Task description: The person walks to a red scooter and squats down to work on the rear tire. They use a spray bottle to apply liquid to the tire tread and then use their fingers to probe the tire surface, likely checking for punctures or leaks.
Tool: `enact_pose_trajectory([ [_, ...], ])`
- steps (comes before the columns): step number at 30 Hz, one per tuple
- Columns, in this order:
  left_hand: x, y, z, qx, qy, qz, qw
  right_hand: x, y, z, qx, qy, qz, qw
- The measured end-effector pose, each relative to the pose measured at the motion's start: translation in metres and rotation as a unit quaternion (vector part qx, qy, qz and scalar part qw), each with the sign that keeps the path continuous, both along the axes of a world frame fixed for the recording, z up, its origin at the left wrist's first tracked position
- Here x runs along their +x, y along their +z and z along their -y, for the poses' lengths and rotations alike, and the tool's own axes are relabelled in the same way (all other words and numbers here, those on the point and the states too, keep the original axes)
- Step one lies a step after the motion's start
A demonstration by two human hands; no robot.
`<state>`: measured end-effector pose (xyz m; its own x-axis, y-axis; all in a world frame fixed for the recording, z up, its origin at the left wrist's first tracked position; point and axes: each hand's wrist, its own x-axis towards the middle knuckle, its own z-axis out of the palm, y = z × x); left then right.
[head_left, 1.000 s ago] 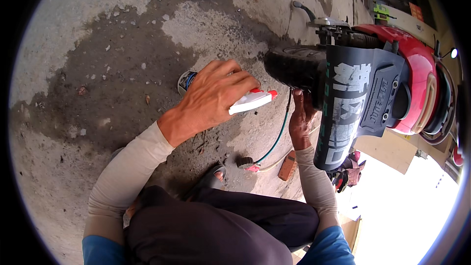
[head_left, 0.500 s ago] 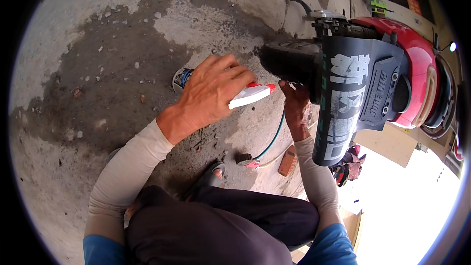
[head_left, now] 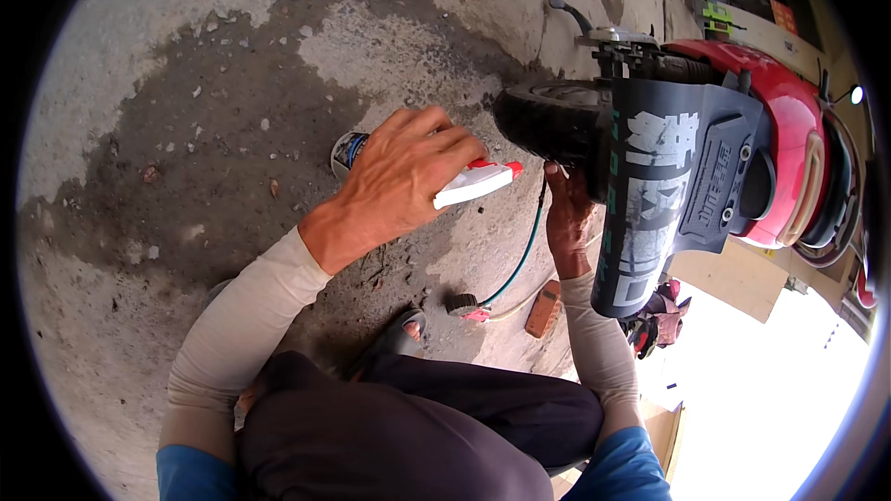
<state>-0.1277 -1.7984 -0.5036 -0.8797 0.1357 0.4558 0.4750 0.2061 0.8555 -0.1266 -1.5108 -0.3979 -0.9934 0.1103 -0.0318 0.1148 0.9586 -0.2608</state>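
In the head view, the left hand point(head_left: 394, 162) closes its fingers over a white-and-red plastic trigger sprayer point(head_left: 478, 186), held just left of a black, treaded rubber tyre point(head_left: 548, 125), the red nozzle facing the tyre's underside. The right hand point(head_left: 569, 209) sits beneath the tyre, thumb near its lower edge; whether those fingers grip anything (they are partly hidden) cannot be told. The sprayer looks light and stiff, perhaps slippery when wet, and best held behind the trigger. Right of the tyre, a broad, curved black plastic mudguard point(head_left: 650, 195) crowds the right forearm, its edge limiting movement. Below the tyre lie a thin teal hose point(head_left: 520, 269) and an orange-brown rectangular block point(head_left: 544, 310); more room spreads left of it, over pebble-strewn grey concrete ground point(head_left: 232, 176).
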Motion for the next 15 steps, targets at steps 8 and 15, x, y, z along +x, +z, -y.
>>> enact_pose_trajectory([
  [8,0.002,0.003,0.008,-0.052,-0.058,0.059,0.995,0.0,0.001,0.008,0.115,0.062,-0.088,0.988],
  [15,-0.002,0.001,0.001,-0.002,-0.024,0.007,1.0,-0.003,-0.004,-0.003,0.029,0.051,-0.078,0.995],
])
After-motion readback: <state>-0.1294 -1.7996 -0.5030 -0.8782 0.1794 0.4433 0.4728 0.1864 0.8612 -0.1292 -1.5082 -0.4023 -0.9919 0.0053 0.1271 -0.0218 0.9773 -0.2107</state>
